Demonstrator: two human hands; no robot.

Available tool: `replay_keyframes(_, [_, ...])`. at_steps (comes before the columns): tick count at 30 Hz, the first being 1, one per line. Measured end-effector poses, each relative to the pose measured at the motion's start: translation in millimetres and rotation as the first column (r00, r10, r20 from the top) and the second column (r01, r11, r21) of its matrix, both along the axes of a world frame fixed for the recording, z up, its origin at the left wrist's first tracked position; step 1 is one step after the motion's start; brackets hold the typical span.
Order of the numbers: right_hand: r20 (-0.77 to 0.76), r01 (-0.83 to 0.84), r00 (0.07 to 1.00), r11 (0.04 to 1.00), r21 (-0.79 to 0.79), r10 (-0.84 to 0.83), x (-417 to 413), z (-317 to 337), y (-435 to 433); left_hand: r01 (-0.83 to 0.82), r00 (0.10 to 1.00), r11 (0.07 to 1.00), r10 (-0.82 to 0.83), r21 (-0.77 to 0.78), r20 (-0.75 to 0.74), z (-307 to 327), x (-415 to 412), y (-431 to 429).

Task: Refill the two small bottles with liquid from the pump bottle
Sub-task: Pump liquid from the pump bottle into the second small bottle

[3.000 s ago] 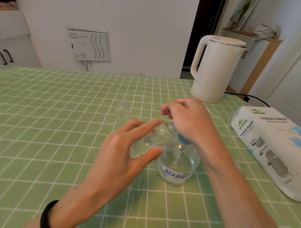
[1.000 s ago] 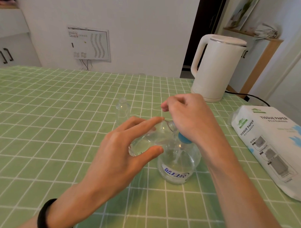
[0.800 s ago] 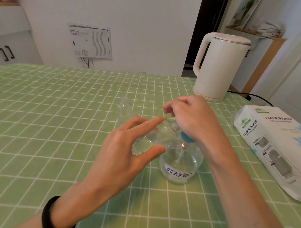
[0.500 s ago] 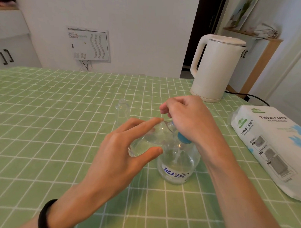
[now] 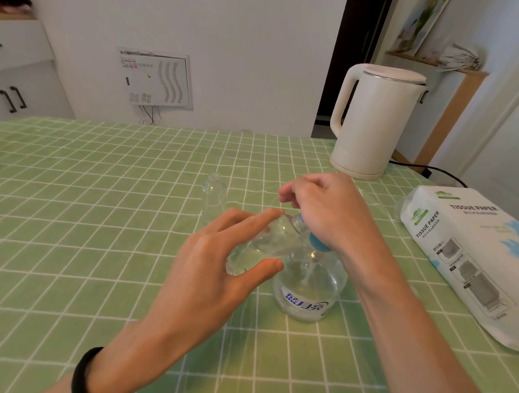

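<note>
Our L hand (image 5: 208,271) pinches a tilted small clear plastic bottle (image 5: 259,246) between thumb and fingers. R hand (image 5: 328,210) grips the round clear pump bottle (image 5: 308,292) at its top, fingers curled.

Pump bottle (image 5: 308,286): head hidden under right grip (image 5: 328,212). Held bottle (image 5: 259,246): mouth partly obscured. Tissue pack (image 5: 471,256) cut off at rt edge. Wall panel (image 5: 155,78) txt illegible.
</note>
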State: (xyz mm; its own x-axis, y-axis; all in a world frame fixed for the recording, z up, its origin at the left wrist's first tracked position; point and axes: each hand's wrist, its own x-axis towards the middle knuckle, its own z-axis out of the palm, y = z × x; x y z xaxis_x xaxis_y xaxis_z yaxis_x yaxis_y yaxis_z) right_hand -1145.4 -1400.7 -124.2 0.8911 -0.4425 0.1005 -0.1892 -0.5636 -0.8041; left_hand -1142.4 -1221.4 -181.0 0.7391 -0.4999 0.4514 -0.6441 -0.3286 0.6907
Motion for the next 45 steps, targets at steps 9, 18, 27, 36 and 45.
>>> replay_keyframes(9, [0.056, -0.008, 0.998, 0.999, -0.039, 0.01, 2.1, 1.3, -2.1, 0.003, 1.0, 1.0, -0.003, -0.022, -0.007, 1.0, 1.0, -0.1])
replay_keyframes(18, [0.008, 0.005, 1.0, 1.0, -0.002, -0.005, 0.3, -0.5, 0.3, -0.005, 1.0, 1.0, 0.005, -0.01, -0.009, -2.0, 0.5, -0.2])
replay_keyframes(27, [0.055, -0.017, 0.998, 0.999, -0.047, 0.02, -0.4, 3.5, 1.7, 0.004, 1.0, 0.999, -0.005, -0.041, -0.008, -2.0, 2.0, -0.4])
replay_keyframes(36, [-0.015, -0.026, 1.0, 0.999, -0.025, 0.026, -0.9, 0.8, 0.4, -0.002, 1.0, 1.0, 0.002, -0.005, -0.005, -2.1, 2.2, 0.1])
replay_keyframes(45, [0.071, -0.053, 0.996, 0.997, -0.054, 0.056, -1.0, 1.6, 0.4, -0.002, 1.0, 1.0, 0.002, -0.031, -0.006, -1.6, 2.0, 0.1])
